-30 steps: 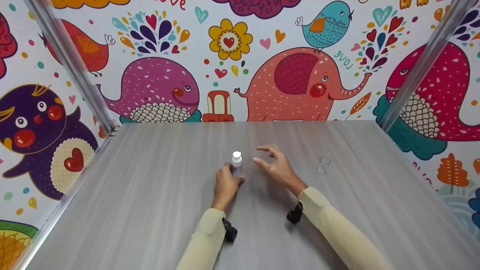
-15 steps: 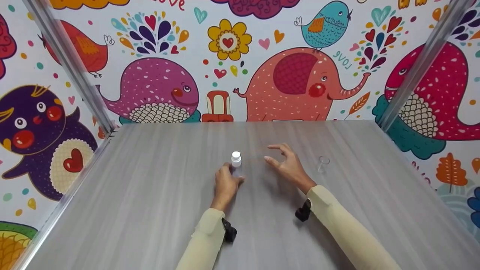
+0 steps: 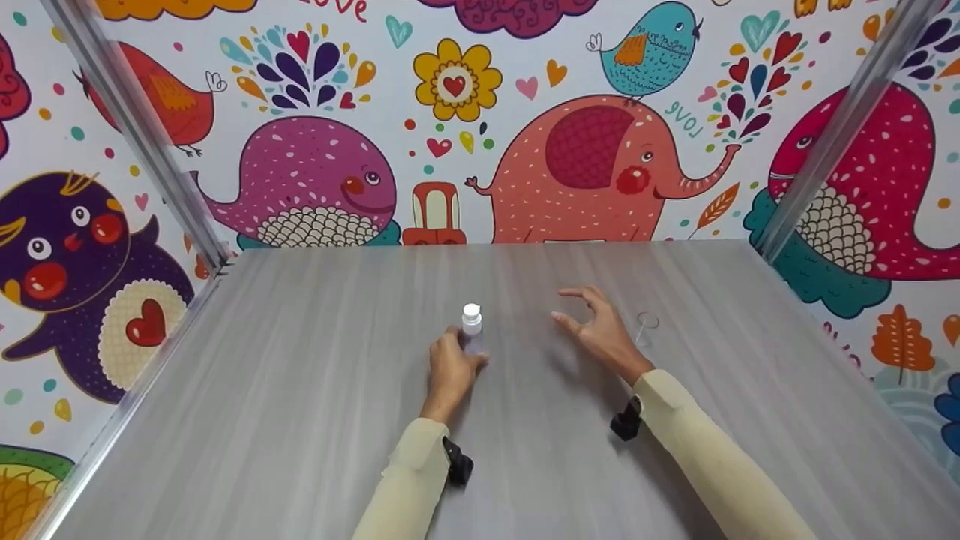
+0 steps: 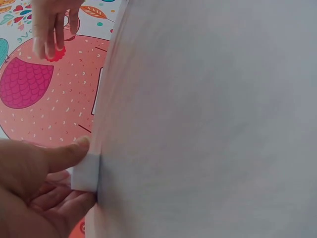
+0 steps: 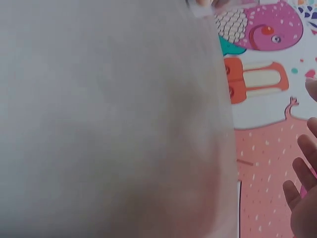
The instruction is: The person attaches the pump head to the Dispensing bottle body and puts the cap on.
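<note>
Patterned white wall panels printed with coloured animals back a grey, wood-grained table, on which 2 bare hands work from cream sleeves. The right hand is raised, its thumb and index finger spread wide, holding nothing. The left hand grips the lower part of a slim, translucent bottle with a white top, thumb and fingers on opposite sides. The bottle stands upright near the middle of the table; the left wrist view shows its white base section at the table surface. A small, colourless, transparent cap-like piece rests just beside the right hand; which end faces up cannot be told.

Likely faults, judged from this arrangement: because the bottle is slim, a loosened left grip combined with a sideways knock could tip it. A low sweep of the right hand or its sleeve could strike the transparent piece, which is light-looking and hard to see against the grey, and set it rolling. Finally, the white top is uncovered, so stray pressure from above could depress it, if it is a pump, and release any contents.
</note>
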A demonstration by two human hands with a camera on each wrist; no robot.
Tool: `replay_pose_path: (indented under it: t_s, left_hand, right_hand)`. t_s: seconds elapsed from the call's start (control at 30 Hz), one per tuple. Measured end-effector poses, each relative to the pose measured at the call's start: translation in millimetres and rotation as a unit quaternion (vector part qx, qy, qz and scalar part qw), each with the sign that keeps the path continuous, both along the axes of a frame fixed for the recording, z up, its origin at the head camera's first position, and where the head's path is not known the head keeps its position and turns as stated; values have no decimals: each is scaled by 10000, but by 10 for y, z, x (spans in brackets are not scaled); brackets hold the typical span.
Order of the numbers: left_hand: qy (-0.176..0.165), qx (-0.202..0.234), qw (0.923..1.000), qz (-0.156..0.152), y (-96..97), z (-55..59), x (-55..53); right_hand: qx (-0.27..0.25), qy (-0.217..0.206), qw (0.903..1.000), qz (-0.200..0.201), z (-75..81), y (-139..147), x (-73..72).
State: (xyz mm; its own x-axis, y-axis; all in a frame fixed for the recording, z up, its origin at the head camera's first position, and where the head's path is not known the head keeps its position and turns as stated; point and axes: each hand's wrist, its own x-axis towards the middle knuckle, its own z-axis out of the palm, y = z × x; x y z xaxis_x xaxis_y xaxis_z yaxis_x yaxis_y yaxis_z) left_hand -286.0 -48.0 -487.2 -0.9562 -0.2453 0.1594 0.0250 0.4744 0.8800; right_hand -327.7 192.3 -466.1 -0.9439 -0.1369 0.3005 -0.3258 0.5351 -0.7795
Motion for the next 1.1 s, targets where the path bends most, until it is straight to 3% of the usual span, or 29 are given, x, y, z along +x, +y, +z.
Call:
replay_pose_path:
  t_s: [0.47, 0.77, 1.1]
  left_hand:
    - [-55, 93, 9999, -6, 8, 21, 12]
    - [-80, 23, 10000, 10, 10, -6, 20]
    - [-38, 117, 9999, -20, 15, -11, 20]
  right_hand:
    - [270, 112, 9993, -227, -30, 289, -50]
    - [529, 455, 9962, -512, -61, 508, -89]
    - [891, 131, 9944, -558, 31, 700, -119]
